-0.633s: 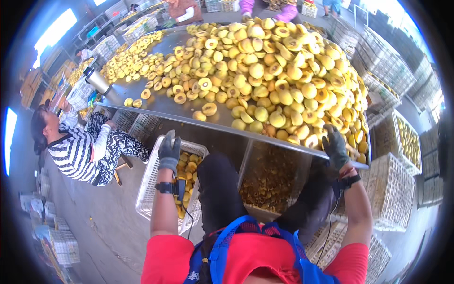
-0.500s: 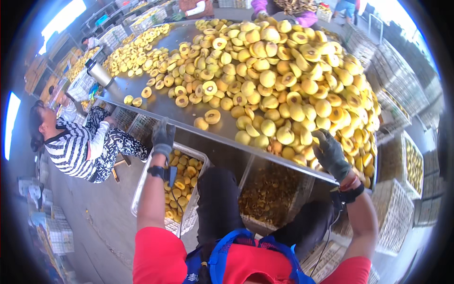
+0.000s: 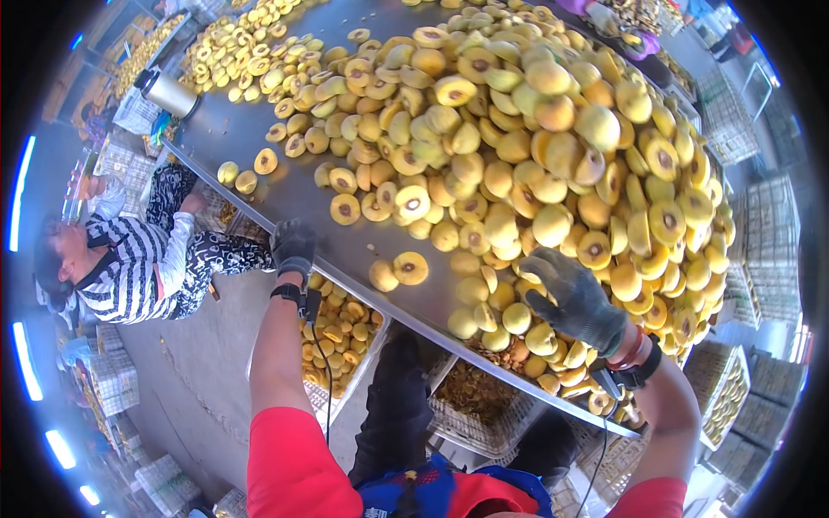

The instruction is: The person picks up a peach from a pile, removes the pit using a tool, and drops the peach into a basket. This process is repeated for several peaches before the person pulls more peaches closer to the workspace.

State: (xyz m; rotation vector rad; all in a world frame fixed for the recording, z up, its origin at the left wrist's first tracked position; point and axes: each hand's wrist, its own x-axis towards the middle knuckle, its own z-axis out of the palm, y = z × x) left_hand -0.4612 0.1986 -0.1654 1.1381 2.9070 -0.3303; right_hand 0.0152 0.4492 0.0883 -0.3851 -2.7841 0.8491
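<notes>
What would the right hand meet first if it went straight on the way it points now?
Probably the fruit just ahead of the right hand; depth leaves unclear whether they already touch.

From my remote seat I see a hall whose edges bend and blur at the rim. The floor (image 3: 211,375), grey and hard-looking, spreads toward eight o'clock, a faint irregular line wandering over it. A broad metal table (image 3: 298,203) fills the upper middle, its front edge slanting from ten down to four o'clock. Tall crate stacks (image 3: 764,259) stand at three o'clock; at two there's a pale tubular frame (image 3: 757,91). More white crates (image 3: 112,384) line eight o'clock. Bright strips (image 3: 28,361) glow between nine and eight; I can't tell whether they're windows or lamps.
</notes>
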